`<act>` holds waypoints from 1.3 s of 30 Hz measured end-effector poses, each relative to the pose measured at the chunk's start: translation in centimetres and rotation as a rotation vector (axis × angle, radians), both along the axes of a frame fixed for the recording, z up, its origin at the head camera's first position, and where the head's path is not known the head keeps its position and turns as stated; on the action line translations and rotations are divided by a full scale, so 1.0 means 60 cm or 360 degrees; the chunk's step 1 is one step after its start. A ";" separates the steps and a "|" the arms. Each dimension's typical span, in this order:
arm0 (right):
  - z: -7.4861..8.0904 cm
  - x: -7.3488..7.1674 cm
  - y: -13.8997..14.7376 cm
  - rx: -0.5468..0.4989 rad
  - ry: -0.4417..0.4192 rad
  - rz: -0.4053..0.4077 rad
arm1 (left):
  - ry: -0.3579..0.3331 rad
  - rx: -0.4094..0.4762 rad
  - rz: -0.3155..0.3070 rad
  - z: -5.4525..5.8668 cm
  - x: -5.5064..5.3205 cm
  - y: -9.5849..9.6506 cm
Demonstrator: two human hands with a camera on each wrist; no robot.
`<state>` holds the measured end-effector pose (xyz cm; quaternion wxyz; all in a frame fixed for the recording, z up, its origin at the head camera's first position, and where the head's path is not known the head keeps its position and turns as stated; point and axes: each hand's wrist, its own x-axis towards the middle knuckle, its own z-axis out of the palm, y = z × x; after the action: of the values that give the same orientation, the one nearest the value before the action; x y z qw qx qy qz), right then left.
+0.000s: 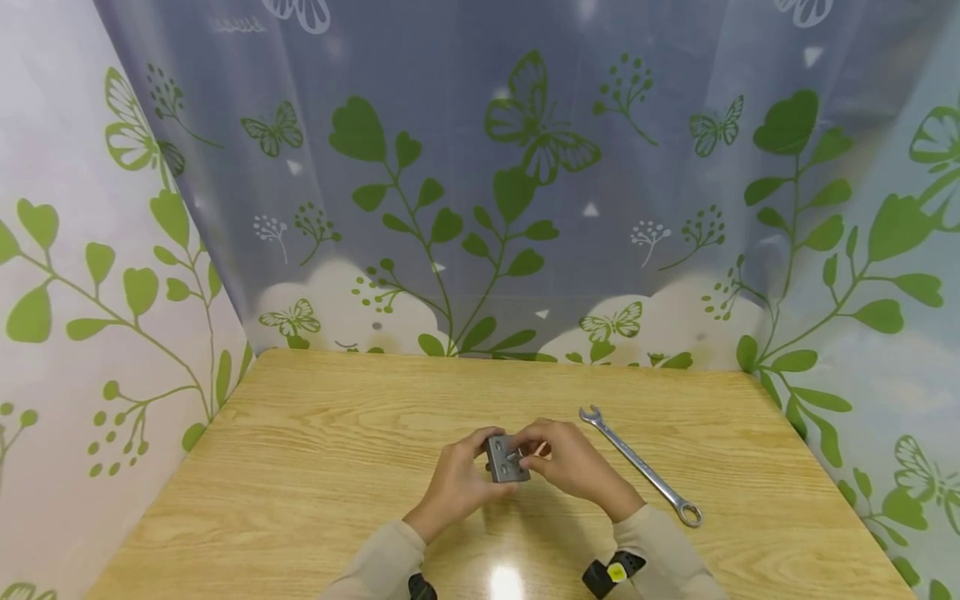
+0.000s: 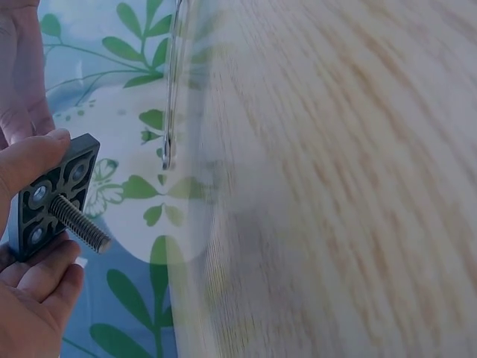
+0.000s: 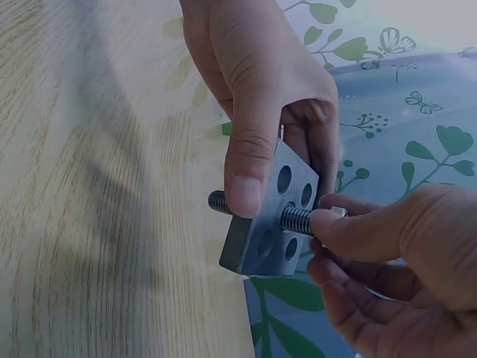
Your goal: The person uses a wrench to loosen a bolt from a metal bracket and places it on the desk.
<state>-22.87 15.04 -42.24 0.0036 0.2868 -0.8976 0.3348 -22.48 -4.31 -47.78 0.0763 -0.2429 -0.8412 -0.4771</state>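
A small grey square plate (image 1: 501, 475) with holes near its corners is held up over the table by my left hand (image 1: 455, 483), whose thumb and fingers grip its edges. A threaded bolt (image 3: 297, 220) passes through the middle of the plate (image 3: 276, 207) and sticks out on both sides. My right hand (image 1: 576, 460) pinches one end of the bolt between thumb and fingers, covering most of that end. In the left wrist view, the bare threaded end of the bolt (image 2: 83, 225) juts from the plate's ribbed side (image 2: 33, 220).
A metal combination wrench (image 1: 639, 463) lies on the wooden table (image 1: 337, 417), right of my right hand. Curtains (image 1: 465, 250) printed with leaves and butterflies hang behind the table and along both sides. A dark strap (image 1: 613, 573) is around the right wrist.
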 end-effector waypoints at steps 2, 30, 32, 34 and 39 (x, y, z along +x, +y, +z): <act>0.000 0.000 0.000 0.0001 0.0017 0.0018 | 0.0000 0.0005 -0.0002 0.000 0.000 -0.001; -0.005 -0.004 0.003 0.0030 -0.0095 -0.0040 | 0.0012 -0.0009 -0.0004 -0.005 -0.002 -0.001; -0.004 -0.006 0.006 0.0037 -0.0023 0.0006 | 0.0018 -0.0013 0.0002 -0.005 -0.003 0.000; -0.003 -0.007 0.010 0.0042 0.0033 0.0040 | 0.0028 -0.0016 0.0002 -0.005 -0.003 0.001; -0.003 -0.010 0.015 0.0036 0.0047 0.0067 | 0.0034 -0.0009 -0.0015 -0.005 -0.003 0.002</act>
<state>-23.45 15.93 -42.43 0.0066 0.3106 -0.8949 0.3204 -22.65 -4.17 -48.08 0.0824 -0.2521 -0.8406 -0.4723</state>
